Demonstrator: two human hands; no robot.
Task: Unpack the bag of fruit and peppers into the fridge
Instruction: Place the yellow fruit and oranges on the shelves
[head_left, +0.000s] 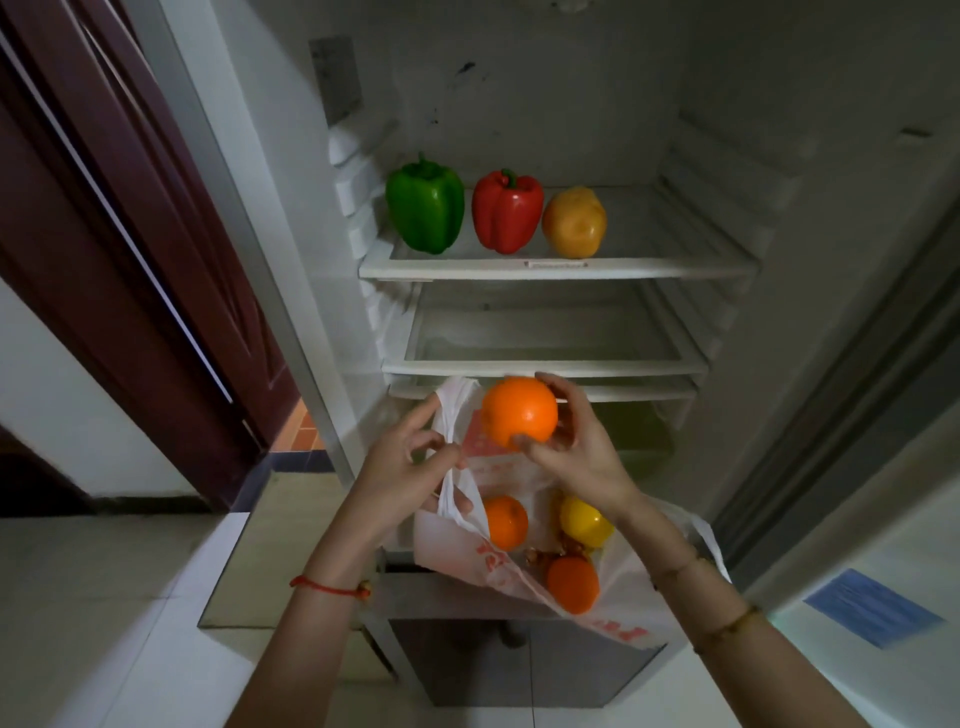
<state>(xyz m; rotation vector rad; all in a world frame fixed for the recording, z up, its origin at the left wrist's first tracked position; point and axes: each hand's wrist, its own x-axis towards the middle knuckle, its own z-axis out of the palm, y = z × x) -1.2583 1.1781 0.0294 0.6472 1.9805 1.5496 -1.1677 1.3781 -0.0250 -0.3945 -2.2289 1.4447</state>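
Note:
My right hand (582, 447) grips an orange (519, 410) held above the white plastic bag (613, 608), in front of the fridge's lower shelves. My left hand (410, 467) pinches the bag's left handle (452, 415) and holds the bag open. Inside the bag lie two more oranges (504, 522) (571, 584), a yellow fruit (584, 522) and some small brown pieces. On the top shelf (556, 270) stand a green pepper (425, 202), a red pepper (506, 210) and a yellow-brown fruit (574, 223) in a row.
The middle shelf (545, 366) below has nothing on it. The open fridge door (852, 395) stands at the right with a blue sticker. A dark red room door (130, 234) is at the left. The bag rests over the fridge's lower compartment (519, 660).

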